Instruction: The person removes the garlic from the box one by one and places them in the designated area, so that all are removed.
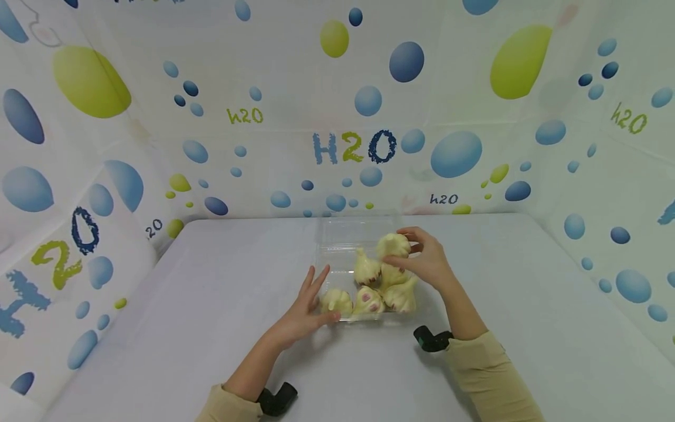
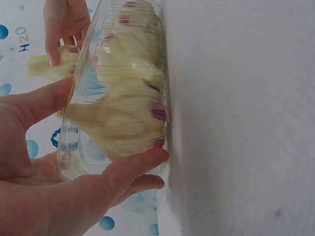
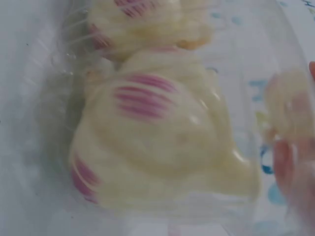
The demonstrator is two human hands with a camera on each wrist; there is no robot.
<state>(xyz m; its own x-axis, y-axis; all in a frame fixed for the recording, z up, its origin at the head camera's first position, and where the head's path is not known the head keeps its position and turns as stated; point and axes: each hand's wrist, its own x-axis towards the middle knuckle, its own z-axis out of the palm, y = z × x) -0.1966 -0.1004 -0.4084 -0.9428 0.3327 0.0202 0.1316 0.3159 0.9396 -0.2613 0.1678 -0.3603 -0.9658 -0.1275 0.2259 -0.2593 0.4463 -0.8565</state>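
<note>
A clear plastic container (image 1: 364, 317) holds several pale garlic bulbs (image 1: 369, 300) with purple streaks, some piled on its right side. My left hand (image 1: 302, 313) touches the container at its front left corner, fingers spread and mostly straight. In the left wrist view its fingers (image 2: 133, 169) lie along the container's end, close to the table. Above the pile at the right, my right hand (image 1: 428, 258) pinches a garlic bulb (image 1: 392, 245) between thumb and fingers. In the right wrist view, large bulbs (image 3: 157, 132) show blurred through the plastic wall.
Behind the container's body stretches its transparent lid (image 1: 361, 230), folded back. A white table (image 1: 221, 281) spreads around it, meeting a patterned curtain (image 1: 290, 170) at the back and sides. Black wrist devices (image 1: 278, 400) hang beside both sleeves.
</note>
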